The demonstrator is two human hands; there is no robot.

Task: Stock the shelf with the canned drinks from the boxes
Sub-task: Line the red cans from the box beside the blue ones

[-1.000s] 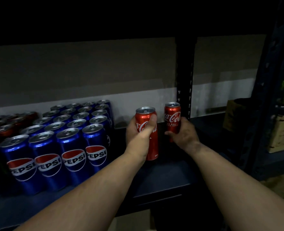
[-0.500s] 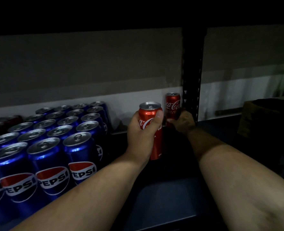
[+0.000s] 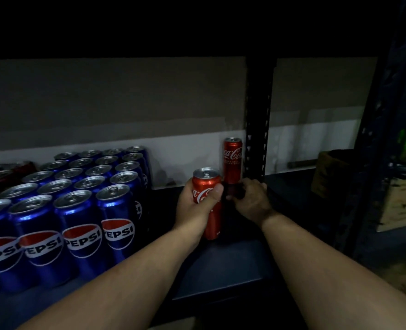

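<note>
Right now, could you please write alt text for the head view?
Left hand grips a red Coca-Cola can; right hand holds another red can at the dark shelf's back, beside rows of blue Pepsi cans.

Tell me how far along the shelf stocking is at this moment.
Done: a block of blue Pepsi cans fills the shelf's left side. In hand: the right hand holds a Coca-Cola can at the back by the upright post; the left hand grips another Coke can. Left: the space around them; no boxes are visible.
</note>
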